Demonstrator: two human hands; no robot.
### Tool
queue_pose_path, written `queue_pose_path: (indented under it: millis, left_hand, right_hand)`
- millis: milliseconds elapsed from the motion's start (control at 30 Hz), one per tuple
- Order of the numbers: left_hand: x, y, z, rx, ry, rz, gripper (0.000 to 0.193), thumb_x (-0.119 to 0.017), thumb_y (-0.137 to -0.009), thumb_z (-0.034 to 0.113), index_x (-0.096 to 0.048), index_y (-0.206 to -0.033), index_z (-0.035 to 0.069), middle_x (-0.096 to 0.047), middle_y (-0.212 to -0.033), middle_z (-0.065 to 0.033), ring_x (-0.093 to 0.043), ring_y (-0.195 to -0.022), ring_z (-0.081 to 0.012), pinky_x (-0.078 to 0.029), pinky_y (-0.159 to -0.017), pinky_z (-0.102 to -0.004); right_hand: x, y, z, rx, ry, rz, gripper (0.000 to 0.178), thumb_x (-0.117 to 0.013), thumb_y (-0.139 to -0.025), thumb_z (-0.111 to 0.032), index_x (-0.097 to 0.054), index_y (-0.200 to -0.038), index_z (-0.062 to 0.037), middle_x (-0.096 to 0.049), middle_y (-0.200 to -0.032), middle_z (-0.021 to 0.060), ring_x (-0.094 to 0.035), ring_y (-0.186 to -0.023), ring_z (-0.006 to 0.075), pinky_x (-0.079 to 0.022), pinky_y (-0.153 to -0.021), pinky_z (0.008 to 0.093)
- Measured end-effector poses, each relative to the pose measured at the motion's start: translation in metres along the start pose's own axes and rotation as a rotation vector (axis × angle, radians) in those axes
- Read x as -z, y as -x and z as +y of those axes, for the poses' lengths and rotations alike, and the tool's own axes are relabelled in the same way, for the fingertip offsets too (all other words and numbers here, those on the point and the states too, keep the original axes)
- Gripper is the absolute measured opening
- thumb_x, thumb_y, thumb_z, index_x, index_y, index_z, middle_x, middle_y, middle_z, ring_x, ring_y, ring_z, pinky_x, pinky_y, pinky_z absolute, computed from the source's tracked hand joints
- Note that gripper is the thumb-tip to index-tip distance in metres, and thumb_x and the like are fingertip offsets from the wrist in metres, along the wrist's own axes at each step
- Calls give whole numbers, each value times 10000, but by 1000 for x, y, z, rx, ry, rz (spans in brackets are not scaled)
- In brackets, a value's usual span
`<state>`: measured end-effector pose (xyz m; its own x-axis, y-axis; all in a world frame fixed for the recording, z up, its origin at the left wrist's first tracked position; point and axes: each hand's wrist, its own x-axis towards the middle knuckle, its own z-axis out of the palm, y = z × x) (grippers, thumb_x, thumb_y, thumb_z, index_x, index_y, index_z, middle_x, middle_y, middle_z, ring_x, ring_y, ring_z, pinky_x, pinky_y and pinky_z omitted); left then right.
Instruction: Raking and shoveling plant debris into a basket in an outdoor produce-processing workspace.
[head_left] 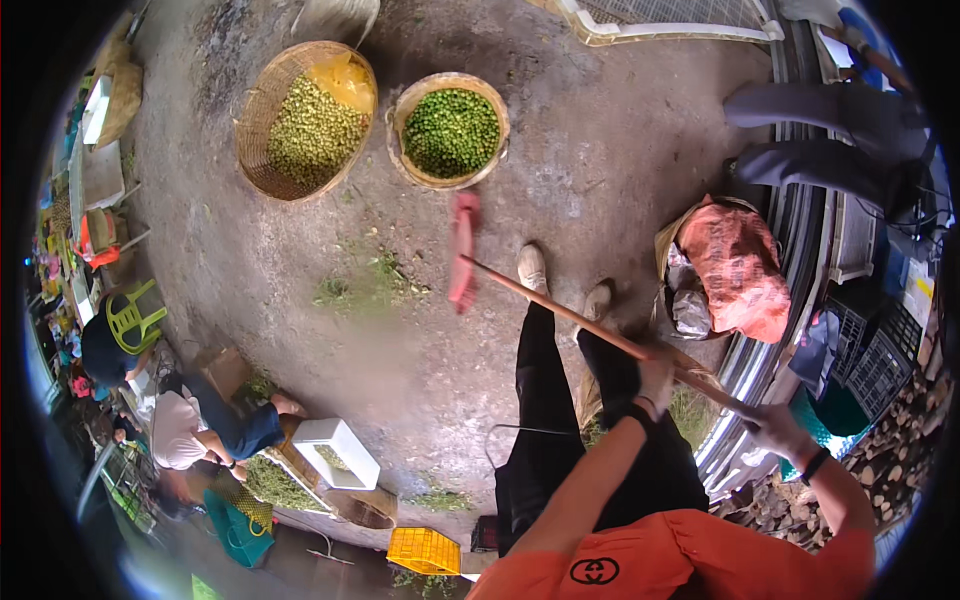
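Note:
I hold a long-handled broom with a wooden stick and a red head, which is slightly blurred. My left hand is wrapped round the middle of the stick. Closer to its upper end, my right hand grips it too. The red head lies at the ground to the left of my feet, just below a round basket of small green round fruits. Left of that stands a larger wicker basket of paler yellow-green fruits, with a yellow plastic sheet inside.
Leafy bits lie on the ground left of the broom head. A red mesh sack fills a basket at right, near a person's legs. At lower left, people sit by a white foam box; a yellow crate stands nearby.

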<state>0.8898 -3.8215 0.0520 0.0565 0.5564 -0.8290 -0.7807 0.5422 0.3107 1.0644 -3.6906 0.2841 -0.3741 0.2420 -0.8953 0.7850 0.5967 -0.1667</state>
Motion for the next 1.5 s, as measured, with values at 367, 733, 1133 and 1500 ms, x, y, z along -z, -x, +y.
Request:
queue_pose_path:
  millis: [367, 733, 1133, 1500]
  left_hand:
    - [120, -19, 48, 31, 422, 542, 159, -598, -816, 146, -491, -797, 29, -545, -644, -118, -582, -525, -307, -537, -489, -406]
    - [148, -56, 67, -208, 94, 595, 171, -584, -797, 186, -595, -708, 40, -596, -623, -124, -596, -549, -275, -476, -519, -383]
    - [214, 4, 146, 30, 348, 700, 142, -591, -800, 100, -479, -829, 19, -519, -601, -95, -545, -455, -281, -505, -435, -415]
    - [190, 10, 176, 73, 551, 554, 180, -643, -820, 143, -513, -895, 44, -538, -597, -87, -563, -481, -265, -500, -473, -397]
  right_hand:
    - [28, -106, -106, 250, -69, 94, 525, -588, -812, -206, -461, -1316, -284, -590, -633, 132, -597, -567, 338, -483, -532, 444]
    - [45, -135, -130, 384, -160, 272, 562, -501, -859, -181, -342, -1388, -282, -624, -716, 147, -617, -607, 332, -490, -551, 461]
    - [109, -299, -167, 354, -697, 380, 296, -591, -877, -189, -569, -1139, -55, -638, -1029, 157, -620, -967, 269, -496, -799, 340]
    - [132, -612, -297, 444, 291, 537, 507, -496, -848, -223, -431, -1341, -120, -400, -1402, 128, -372, -1284, 331, -256, -1070, 481]
